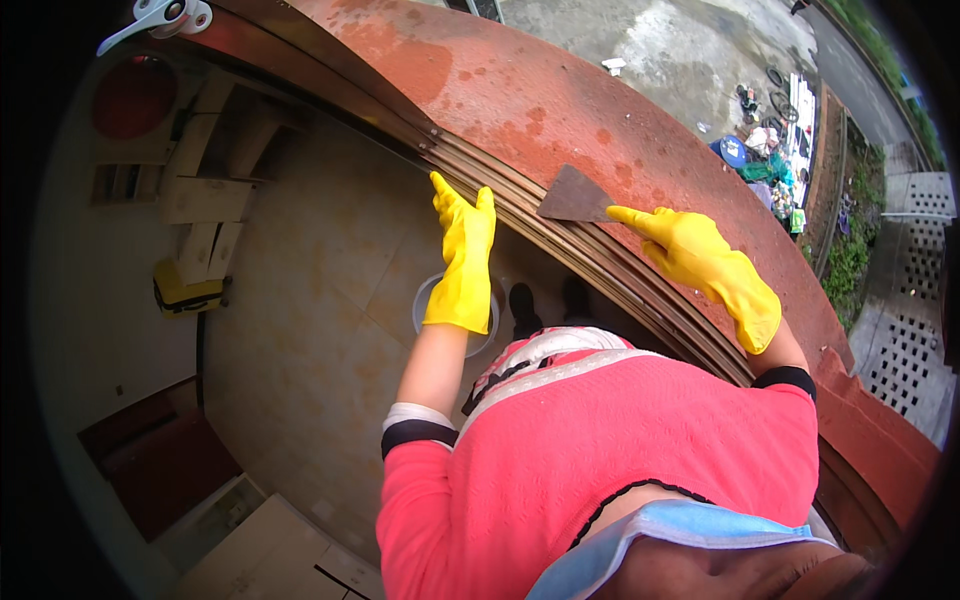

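Note:
Both my hands wear yellow rubber gloves. My right hand (700, 260) grips a metal scraper (573, 197), index finger stretched along its handle, and the flat rusty blade lies on the grooved brown window track (600, 275). My left hand (464, 255) rests flat on the inner edge of the same track, fingers pointing up, just left of the blade. Beyond the track runs a red, stained outer sill (560, 110).
Far below on the left lies a tiled floor (320, 300) with a white bucket (428, 305), a yellow box (185, 290) and cardboard boxes (205, 195). A white window latch (160, 15) sits top left. Outside, far down, is a concrete yard with clutter (770, 150).

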Demonstrator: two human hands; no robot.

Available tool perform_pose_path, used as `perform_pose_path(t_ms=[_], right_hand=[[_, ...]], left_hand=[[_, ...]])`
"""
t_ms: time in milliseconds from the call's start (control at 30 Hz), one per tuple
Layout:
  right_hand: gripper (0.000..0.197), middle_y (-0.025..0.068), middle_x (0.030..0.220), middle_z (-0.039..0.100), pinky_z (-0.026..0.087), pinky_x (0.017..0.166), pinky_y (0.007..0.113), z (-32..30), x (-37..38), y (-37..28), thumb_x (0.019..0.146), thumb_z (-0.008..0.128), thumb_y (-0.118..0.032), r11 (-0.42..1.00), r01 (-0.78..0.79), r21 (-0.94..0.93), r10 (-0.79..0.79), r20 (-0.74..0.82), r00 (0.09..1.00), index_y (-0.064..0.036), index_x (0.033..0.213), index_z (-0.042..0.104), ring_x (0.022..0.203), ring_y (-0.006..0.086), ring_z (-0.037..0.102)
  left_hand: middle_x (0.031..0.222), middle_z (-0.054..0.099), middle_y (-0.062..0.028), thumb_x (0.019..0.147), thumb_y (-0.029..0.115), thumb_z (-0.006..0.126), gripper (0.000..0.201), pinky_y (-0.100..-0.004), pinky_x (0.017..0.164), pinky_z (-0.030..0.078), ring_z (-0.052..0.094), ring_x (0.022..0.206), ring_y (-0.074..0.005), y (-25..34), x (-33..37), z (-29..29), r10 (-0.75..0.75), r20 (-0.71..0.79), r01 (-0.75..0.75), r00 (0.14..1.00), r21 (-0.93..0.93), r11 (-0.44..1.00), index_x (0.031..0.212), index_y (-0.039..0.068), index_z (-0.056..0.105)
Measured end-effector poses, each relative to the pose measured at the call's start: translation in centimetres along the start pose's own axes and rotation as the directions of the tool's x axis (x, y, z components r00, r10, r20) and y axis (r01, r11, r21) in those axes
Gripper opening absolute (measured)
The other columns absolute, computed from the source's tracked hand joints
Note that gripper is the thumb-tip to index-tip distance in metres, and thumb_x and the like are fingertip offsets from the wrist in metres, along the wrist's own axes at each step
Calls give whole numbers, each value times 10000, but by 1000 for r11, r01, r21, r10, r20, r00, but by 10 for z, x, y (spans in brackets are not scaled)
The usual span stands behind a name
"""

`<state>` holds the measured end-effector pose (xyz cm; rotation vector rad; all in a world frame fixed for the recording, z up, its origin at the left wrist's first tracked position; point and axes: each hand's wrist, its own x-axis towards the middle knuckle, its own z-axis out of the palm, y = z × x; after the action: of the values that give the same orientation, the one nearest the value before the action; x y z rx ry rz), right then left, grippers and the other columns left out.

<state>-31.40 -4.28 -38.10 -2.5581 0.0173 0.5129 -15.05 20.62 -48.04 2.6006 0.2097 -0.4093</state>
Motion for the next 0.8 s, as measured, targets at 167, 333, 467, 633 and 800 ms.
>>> perform_pose_path(t_ms=[167,333,467,633,800], right_hand=[[442,207,1200,662,493,913,445,-8,7,-23,939,594,-353,982,-191,-4,191,81,978,-231,1363,595,1054,381,650],[308,160,1022,718,526,813,393,21,50,-37,1002,534,-330,976,-175,127,189,-111,976,-209,1233,698,937,360,689],[391,163,1098,709,503,900,396,5,76,-37,1006,478,-401,960,-260,101,258,35,966,-181,1262,677,1023,353,674],[481,204,1126,696,495,936,413,-9,77,-68,998,462,-461,887,-439,144,420,145,896,-106,1246,672,1069,372,658],[552,214,1143,691,474,969,412,-24,111,-89,995,442,-500,827,-504,249,468,192,862,-51,1204,685,1112,372,642]], left_hand=[[1614,222,-213,913,431,667,950,-395,1158,346,329,1447,-377,-24,23,7,107,-80,-109,991,-9,994,1580,62,100],[1623,197,-209,927,405,650,929,-405,1165,334,329,1445,-384,-19,31,11,132,-18,-132,991,-1,991,1589,95,77],[1620,189,-228,939,405,629,917,-411,1163,334,338,1438,-395,-13,27,5,98,24,-99,995,32,995,1587,89,63],[1594,217,-273,942,397,634,892,-405,1160,334,349,1427,-402,-24,32,16,173,-42,-171,984,41,984,1580,67,106],[1589,241,-257,952,393,626,847,-420,1140,362,382,1402,-413,-26,29,13,185,-56,-185,981,7,983,1578,89,144]])
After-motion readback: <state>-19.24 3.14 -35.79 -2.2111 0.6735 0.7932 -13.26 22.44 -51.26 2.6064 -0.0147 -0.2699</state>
